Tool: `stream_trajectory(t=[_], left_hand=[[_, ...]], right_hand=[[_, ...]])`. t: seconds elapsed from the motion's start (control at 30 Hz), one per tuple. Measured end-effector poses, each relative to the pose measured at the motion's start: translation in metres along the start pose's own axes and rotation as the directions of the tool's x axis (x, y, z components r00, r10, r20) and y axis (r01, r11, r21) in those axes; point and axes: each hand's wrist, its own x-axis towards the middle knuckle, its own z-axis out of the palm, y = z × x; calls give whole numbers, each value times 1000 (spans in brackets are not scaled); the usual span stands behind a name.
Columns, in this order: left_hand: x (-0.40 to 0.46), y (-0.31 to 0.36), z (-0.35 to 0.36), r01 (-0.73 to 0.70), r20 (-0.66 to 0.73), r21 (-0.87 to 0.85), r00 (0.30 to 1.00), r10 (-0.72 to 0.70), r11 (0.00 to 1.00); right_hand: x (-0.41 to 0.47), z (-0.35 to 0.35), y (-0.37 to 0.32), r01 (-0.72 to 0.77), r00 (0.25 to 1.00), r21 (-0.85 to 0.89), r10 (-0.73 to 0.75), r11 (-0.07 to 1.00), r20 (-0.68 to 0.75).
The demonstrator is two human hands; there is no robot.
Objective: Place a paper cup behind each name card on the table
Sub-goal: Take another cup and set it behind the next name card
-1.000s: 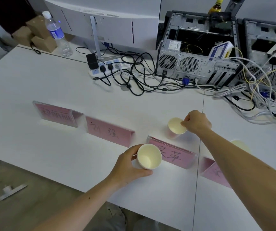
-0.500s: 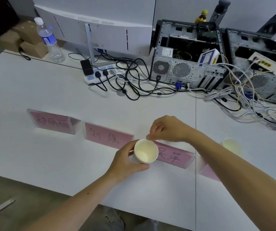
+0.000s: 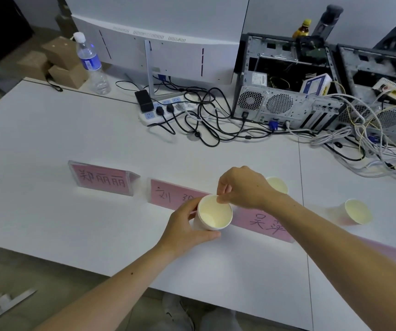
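Observation:
Several pink name cards stand in a row on the white table (image 3: pixel 48 144): a left card (image 3: pixel 103 179), a second card (image 3: pixel 170 195), a third card (image 3: pixel 263 223) and a fourth card (image 3: pixel 383 250) mostly hidden by my right arm. My left hand (image 3: pixel 185 229) grips a paper cup (image 3: pixel 212 213), tilted, in front of the second and third cards. My right hand (image 3: pixel 242 187) pinches the far rim of that cup with thumb and forefinger. One placed cup (image 3: pixel 278 185) stands behind the third card, another cup (image 3: pixel 357 211) behind the fourth.
Behind the cards lie a power strip (image 3: pixel 165 109) with tangled black cables (image 3: pixel 206 123), a monitor (image 3: pixel 158 56), a water bottle (image 3: pixel 91 65), and open computer cases (image 3: pixel 285 91) with loose white wires (image 3: pixel 359 139). Cardboard boxes (image 3: pixel 63 60) sit far left.
My right hand left the cup behind the third card and came back to pinch the rim of the cup in my left hand. The left hand lifted the cup slightly toward the cards.

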Motion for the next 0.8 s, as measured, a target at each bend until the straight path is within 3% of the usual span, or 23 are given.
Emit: stream_trajectory(t=[0.1,0.2,0.33,0.47,0.63,0.8], left_hand=[[0,-2,-7,6,-22,-14,1000,-7,1000],[-1,-5,-15,19,-68,-33,997,-21,999],[-1,-11,-25,49,-137,-57,989,-56,997],[1,-7,-34,69,-217,-68,973,-82,995],[6,-1,-46,66,-267,-103,959,-92,992],[11,-5,-66,66,-252,-120,963,-95,991]], right_hand=[[6,-8,-12,17,1000,-36,-17,999,5],[15,-29,-16,23,998,37,-25,999,61],[30,-67,-14,14,1000,331,-20,944,14],[59,-83,-1,-35,989,527,106,849,-106],[108,-42,13,-190,940,481,300,856,-164],[139,13,9,-385,892,339,440,859,-102]])
